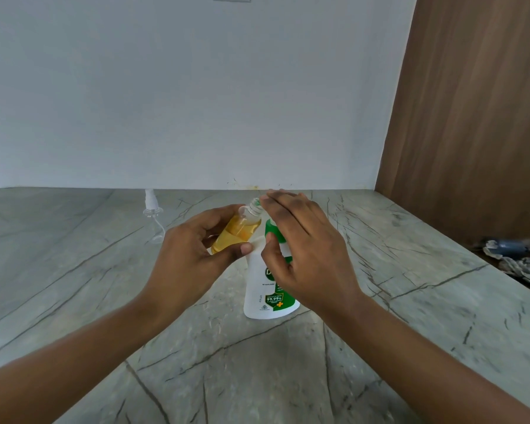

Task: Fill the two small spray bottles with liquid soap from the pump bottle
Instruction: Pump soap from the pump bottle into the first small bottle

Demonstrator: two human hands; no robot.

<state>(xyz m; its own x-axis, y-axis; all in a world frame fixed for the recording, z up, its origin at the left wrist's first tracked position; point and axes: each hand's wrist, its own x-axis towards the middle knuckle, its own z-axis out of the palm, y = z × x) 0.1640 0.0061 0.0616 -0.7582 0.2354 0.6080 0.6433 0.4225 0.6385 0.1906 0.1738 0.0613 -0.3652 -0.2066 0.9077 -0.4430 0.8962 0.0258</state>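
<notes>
Holding the half-full spray bottle [236, 234] pinched in the left hand [190, 252], neck tilted up-right toward the standing pump bottle [263, 296] head just beside it, right hand [306, 249] flat-fingered over that head, likely best placed to press.

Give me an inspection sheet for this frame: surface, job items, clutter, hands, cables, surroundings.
Surface: grey veined stone counter; no spill seen.
Job's things: small bottle uncapped, part full of yellow liquid, tilted with its mouth toward the top of the pump bottle, which stands upright; second spray bottle at back left, clear, white sprayer on, looks empty.
Clutter: crumpled cloth at the right edge.
Hands: left hand grips the small bottle; right hand, fingers straight, lies over the pump bottle's top, hiding the pump head.
Cables: nothing seen.
Surroundings: pale wall with a yellowish stain at its foot; wood panel at right.
</notes>
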